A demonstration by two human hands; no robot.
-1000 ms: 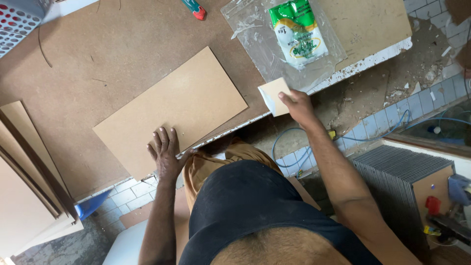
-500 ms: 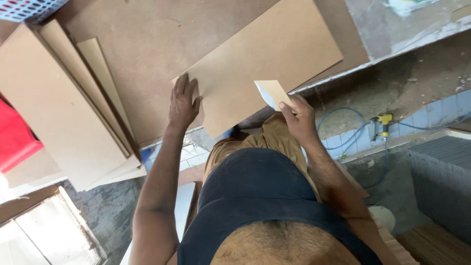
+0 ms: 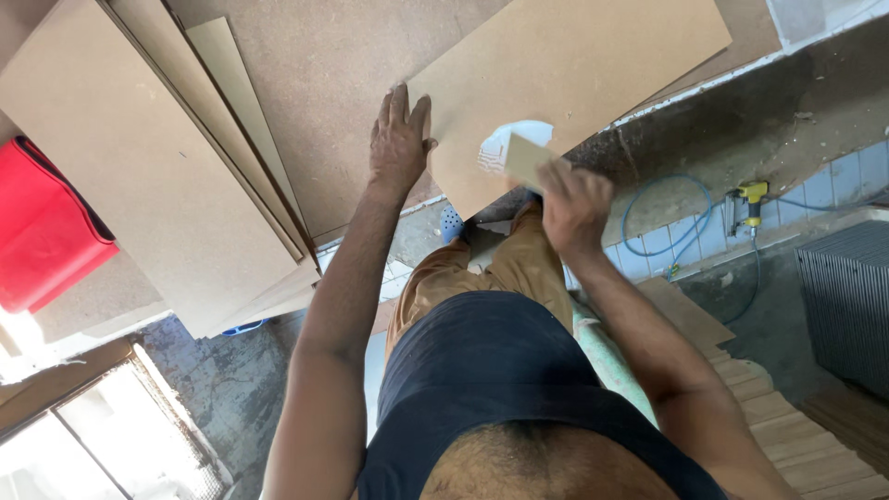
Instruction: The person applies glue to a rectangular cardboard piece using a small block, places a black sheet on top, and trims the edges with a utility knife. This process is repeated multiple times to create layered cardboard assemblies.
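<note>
A tan rectangular fibreboard panel (image 3: 574, 65) lies on a brown worktable (image 3: 324, 83), its near corner overhanging the table edge. My left hand (image 3: 398, 134) presses flat on the panel's left edge, fingers spread. My right hand (image 3: 574, 204) grips a small pale sanding block (image 3: 525, 157) against the panel's near corner. A whitish patch shows on the panel just beside the block.
Several large boards (image 3: 148, 176) lean stacked at the left, with a red object (image 3: 42, 227) beyond them. A blue hose (image 3: 648, 222) and a yellow air tool (image 3: 750, 199) lie on the tiled floor at the right. Wooden slats (image 3: 787, 435) sit lower right.
The view has swung so the panel now fills the top. My right hand has brought the block down onto the panel's near corner. My left hand stays on the panel's edge.
</note>
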